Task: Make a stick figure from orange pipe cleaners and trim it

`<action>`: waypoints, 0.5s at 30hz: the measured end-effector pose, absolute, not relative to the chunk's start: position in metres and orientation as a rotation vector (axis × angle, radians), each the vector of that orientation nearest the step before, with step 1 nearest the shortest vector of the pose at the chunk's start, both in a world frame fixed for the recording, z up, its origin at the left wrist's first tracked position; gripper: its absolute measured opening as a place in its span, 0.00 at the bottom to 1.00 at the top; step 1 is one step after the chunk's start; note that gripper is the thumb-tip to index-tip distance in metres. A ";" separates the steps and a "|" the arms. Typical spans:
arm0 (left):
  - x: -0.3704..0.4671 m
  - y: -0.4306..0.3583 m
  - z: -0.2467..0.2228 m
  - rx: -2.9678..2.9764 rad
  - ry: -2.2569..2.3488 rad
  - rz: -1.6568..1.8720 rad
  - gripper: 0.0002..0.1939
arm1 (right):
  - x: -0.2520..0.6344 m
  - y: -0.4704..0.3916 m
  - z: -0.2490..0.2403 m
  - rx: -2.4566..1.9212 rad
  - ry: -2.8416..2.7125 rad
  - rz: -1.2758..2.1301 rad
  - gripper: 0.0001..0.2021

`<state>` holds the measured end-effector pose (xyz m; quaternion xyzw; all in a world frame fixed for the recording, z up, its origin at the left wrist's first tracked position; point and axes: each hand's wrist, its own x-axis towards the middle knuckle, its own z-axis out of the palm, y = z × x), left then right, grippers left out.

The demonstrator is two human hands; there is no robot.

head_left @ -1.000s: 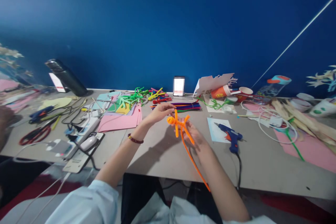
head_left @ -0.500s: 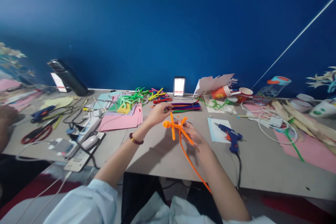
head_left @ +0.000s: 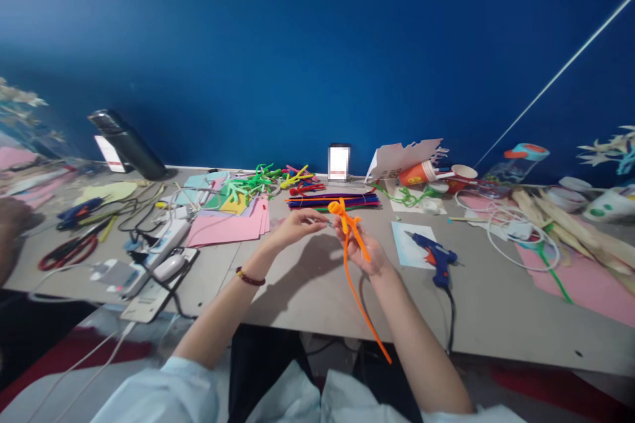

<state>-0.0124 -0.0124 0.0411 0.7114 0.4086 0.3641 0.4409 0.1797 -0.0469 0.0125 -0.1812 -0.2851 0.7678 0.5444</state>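
Head view: an orange figure (head_left: 346, 219) of fuzzy stems, which had lain with its round end toward the left hand (head_left: 297, 228) half a second earlier, was swung about in the right hand (head_left: 367, 254) until that end pointed toward the blue wall (head_left: 317, 66). The left hand, having drawn back from above the bundle of coloured stems (head_left: 327, 201), came in beside the figure. The turn appeared to mark a pause for repositioning rather than any new part added, and seemed to bring the upper part within easier reach of the left hand.

The right hand's fingers were curled, gripping the figure from beneath. The left hand's thumb and forefinger were nearly together at a thin, dark sliver; whether they pinched it could not be told.

The figure was held above the table (head_left: 496, 317), in front of the bundle and between the pink paper (head_left: 223, 231) and the blue glue gun (head_left: 439, 256). It looked bright orange and plush, with a coiled round end, short limbs jutting from a wound body, and one long loose strand (head_left: 360, 307) trailing toward the table's near edge
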 end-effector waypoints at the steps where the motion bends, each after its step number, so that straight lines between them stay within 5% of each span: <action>1: -0.009 -0.014 0.039 1.758 0.978 0.903 0.15 | 0.180 -0.047 0.013 -0.438 -0.674 1.827 0.05; 15: 0.008 -0.021 0.026 1.702 0.915 1.024 0.12 | 0.178 -0.049 0.015 -0.510 -0.723 1.792 0.09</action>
